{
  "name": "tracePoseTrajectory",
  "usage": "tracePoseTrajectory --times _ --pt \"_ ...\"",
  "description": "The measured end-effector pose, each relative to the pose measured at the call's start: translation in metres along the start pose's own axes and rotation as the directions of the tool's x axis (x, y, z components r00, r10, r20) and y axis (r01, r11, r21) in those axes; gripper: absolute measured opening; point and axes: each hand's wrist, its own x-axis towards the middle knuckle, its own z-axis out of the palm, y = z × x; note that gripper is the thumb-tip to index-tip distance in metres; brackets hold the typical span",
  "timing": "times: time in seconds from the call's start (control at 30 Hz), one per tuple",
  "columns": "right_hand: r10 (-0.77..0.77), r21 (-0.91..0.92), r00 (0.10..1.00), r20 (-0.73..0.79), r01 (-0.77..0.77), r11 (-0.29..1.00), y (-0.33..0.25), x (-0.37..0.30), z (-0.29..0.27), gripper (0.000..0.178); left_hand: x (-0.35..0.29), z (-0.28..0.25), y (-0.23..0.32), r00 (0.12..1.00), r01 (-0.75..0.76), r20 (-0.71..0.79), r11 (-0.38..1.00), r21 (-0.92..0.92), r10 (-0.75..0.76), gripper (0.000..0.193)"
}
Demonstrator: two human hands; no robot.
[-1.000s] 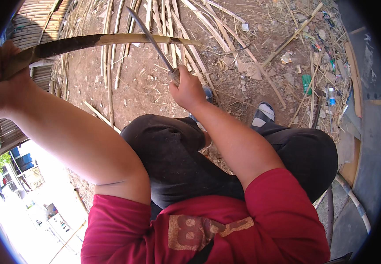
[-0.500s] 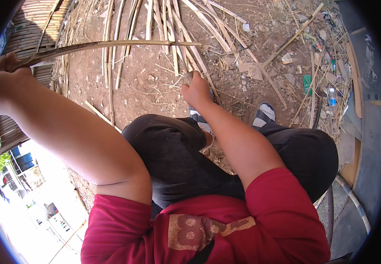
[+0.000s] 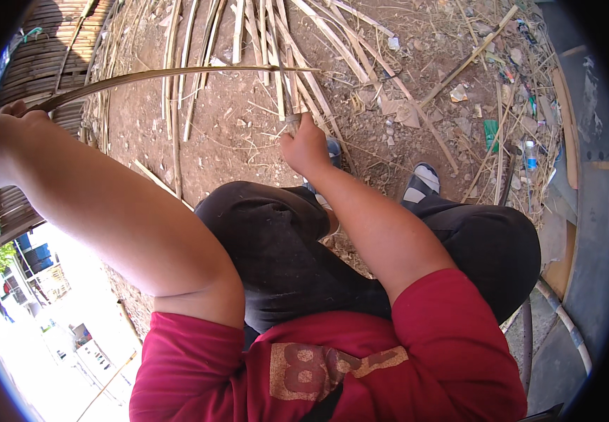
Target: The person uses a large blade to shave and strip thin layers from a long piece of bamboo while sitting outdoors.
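Observation:
My left hand [image 3: 13, 133], raised at the far left, is closed around one end of a long brown bamboo strip [image 3: 178, 71]. The strip runs across to the right, slightly bowed, above the ground. In front of my left foot, my right hand [image 3: 306, 146] is closed on the handle of what looks like a knife [image 3: 293, 121]. Its thin grey blade points away from me and meets the strip near the far end. Whether the edge bites into the strip is too small to tell.
Several split bamboo strips [image 3: 237, 32] lie spread on the dirt ahead. To the right are a thicker bamboo piece [image 3: 469, 56], a plastic bottle [image 3: 530, 155], a green wrapper [image 3: 491, 133] and scraps. A woven bamboo wall [image 3: 44, 56] stands at the left, a grey panel [image 3: 596, 232] at the right.
My right hand has shifted slightly left with the knife. The strip's free end has moved a little left, and my left hand has turned and lowered slightly.

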Motion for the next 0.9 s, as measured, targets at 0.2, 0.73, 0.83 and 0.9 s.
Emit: tracePoseTrajectory --times 0.2,0.73,0.83,0.9 --pt "0.033 -0.042 0.999 0.009 -0.033 0.999 0.001 -0.004 -0.017 0.040 0.002 -0.004 0.000 0.999 -0.011 0.043 0.998 0.069 0.008 0.025" --pt "0.040 0.160 0.991 -0.124 -0.020 0.987 0.009 0.033 -0.033 0.039 0.007 -0.007 0.023 0.720 0.431 0.674 0.654 -0.622 0.166 0.031" --pt "-0.148 0.257 0.985 0.084 0.122 0.959 -0.035 0.052 -0.059 0.036 -0.004 -0.015 0.033 0.663 0.500 0.727 0.616 -0.609 0.180 0.035" --pt "-0.214 0.267 0.941 0.263 0.142 0.953 -0.075 0.052 -0.095 0.037 -0.003 -0.019 0.030 0.668 0.510 0.730 0.627 -0.589 0.143 0.037"
